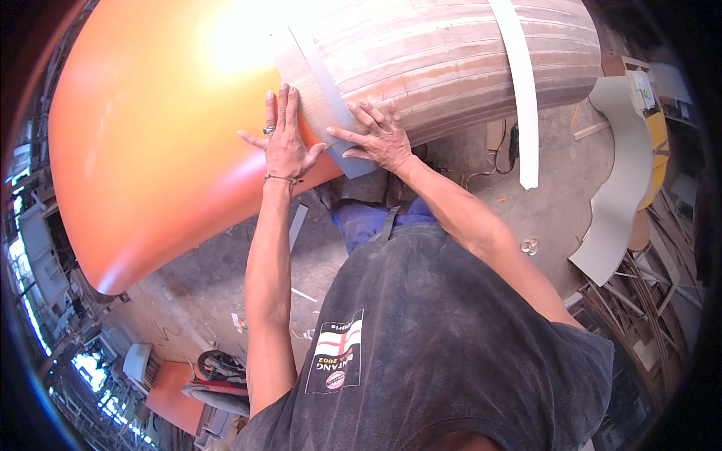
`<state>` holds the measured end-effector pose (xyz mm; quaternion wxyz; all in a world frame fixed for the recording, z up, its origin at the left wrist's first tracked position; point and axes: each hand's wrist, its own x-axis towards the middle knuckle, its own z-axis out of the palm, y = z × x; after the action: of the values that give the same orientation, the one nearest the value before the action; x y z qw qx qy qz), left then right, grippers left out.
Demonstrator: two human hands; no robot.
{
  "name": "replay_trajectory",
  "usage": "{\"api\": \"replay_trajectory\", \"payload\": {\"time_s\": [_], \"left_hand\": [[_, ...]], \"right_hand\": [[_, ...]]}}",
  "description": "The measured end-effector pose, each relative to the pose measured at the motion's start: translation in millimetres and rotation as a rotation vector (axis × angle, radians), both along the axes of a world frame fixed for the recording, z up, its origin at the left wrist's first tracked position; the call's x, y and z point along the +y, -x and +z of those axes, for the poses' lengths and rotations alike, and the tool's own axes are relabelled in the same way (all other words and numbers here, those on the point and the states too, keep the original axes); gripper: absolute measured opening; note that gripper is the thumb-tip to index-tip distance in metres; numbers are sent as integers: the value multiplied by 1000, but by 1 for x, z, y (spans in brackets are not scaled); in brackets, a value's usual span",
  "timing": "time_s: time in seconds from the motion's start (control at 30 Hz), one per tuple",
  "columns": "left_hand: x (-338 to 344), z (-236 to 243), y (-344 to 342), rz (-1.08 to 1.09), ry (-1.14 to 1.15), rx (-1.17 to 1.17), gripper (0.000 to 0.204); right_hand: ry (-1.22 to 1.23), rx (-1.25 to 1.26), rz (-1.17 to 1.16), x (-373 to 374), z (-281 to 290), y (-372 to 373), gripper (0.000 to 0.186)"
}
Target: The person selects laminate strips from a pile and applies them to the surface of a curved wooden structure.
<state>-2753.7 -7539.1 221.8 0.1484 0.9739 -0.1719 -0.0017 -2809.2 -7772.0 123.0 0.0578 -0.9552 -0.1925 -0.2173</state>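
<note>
A large curved form fills the far side, with a glossy orange sheet (150, 150) wrapped over its left part and bare wooden slats (451, 83) showing on its right. Between them a narrow grey strip (320, 68) runs from the far side down toward me, its near end hanging over the edge. My left hand (284, 146) lies flat on the orange sheet near its right border, fingers spread, a ring and a thin bracelet on it. Just right of it, my right hand (382, 137) rests across the grey strip and the slats, fingers apart. Neither hand grips anything.
A long white strip (520, 90) drapes over the slats farther right. Below it a cable and a dark tool (514, 143) lie on the floor. Curved pale panels (623, 165) and piled wood strips (662, 278) stand at the right. An orange panel (177, 391) is at lower left.
</note>
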Motion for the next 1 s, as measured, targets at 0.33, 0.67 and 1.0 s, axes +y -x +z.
{"api": "replay_trajectory", "payload": {"time_s": [0.33,0.67,1.0], "left_hand": [[12,-22,-2,-58,44,-192,132],[9,-26,-3,-27,90,-192,136],[6,-16,0,26,60,-108,139]], "right_hand": [[-15,26,-20,0,-4,-1,78],[18,25,-27,-3,-5,-2,81],[22,-38,25,-5,-8,-3,67]]}}
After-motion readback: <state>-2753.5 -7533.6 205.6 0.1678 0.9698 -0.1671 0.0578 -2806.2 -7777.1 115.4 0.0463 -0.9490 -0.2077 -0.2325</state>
